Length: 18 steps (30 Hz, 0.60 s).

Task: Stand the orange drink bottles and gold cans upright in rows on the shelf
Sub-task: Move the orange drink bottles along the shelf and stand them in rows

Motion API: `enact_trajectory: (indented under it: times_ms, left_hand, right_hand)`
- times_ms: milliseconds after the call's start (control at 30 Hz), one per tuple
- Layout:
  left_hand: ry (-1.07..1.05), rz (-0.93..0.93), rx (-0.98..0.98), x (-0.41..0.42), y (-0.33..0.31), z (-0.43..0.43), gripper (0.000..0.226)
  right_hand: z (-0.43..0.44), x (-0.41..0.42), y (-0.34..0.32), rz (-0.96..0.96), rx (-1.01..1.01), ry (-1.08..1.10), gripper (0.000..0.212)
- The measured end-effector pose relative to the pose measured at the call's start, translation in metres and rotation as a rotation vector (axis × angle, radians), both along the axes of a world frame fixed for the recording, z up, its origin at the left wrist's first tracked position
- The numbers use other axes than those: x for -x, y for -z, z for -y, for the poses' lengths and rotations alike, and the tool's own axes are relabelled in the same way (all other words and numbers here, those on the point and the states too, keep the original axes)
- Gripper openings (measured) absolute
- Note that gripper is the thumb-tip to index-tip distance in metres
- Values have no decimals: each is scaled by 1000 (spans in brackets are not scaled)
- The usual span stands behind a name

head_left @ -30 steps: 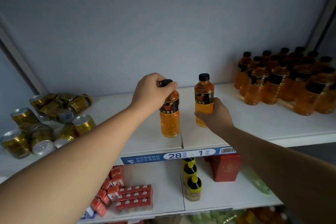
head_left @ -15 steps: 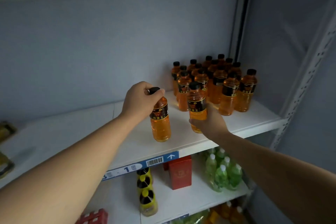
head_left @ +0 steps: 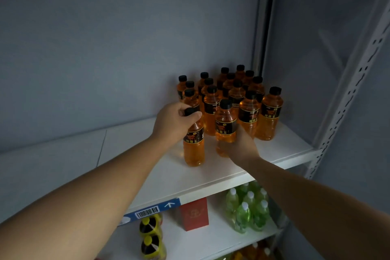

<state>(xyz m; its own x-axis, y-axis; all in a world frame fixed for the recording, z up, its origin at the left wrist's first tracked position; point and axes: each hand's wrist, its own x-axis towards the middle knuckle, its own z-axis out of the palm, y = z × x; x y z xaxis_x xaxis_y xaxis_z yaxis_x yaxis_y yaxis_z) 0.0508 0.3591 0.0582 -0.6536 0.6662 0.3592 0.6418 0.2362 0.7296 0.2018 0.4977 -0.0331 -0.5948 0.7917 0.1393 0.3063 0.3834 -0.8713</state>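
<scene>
- The left hand [head_left: 174, 125] is gripping the cap of an upright orange bottle [head_left: 193, 145], fingers wrapping its top; the bottle is standing on the shelf [head_left: 147, 167].
- The right hand [head_left: 240, 145] is clasping the base of a second bottle [head_left: 225, 129], just right.
- Behind both, the bottle cluster [head_left: 242, 99] is standing in rows.

We see two orange drink bottles upright on the white shelf [head_left: 211, 175]: the left bottle [head_left: 193, 145] held at its black cap, the right bottle [head_left: 225, 126] low down, both just before the standing cluster [head_left: 242, 95] (black-capped, dark-labelled).
</scene>
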Motion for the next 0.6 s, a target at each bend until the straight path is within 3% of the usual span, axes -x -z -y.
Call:
enact_trajectory:
  times_ms: [133,367,600]
  left_hand:
    - [44,-16,-3,13,9,-20,22]
    - [89,1,-27,31,13,-37,6]
    - [126,-75,-57,35,18,-39,13]
  right_hand:
    - [-10,15,5,28,16,11,59]
    - [-27,37,18,59,39,28,68]
    - [-33,42,21,100,25,-6,79]
